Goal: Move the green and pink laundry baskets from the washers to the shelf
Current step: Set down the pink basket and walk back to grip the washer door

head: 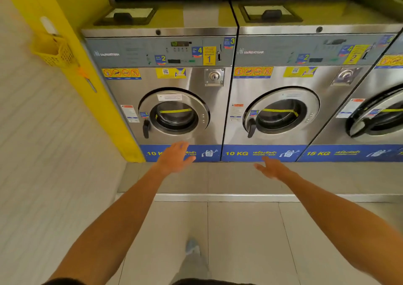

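Neither a green nor a pink laundry basket shows in the head view. In front of me stand steel front-loading washers: the left washer (174, 114), the middle washer (281, 114) and part of a third washer (379, 114) at the right edge. All three have round doors. My left hand (175, 157) is stretched out, fingers apart and holding nothing, before the blue base strip of the left washer. My right hand (272, 168) is also held out with spread fingers and nothing in it, low in front of the middle washer.
A small yellow mesh basket (54, 51) hangs on the yellow pillar (91, 70) at the left. A white tiled wall runs along the left side. The washers stand on a raised step with a metal edge (218, 197). Grey floor tiles lie under me.
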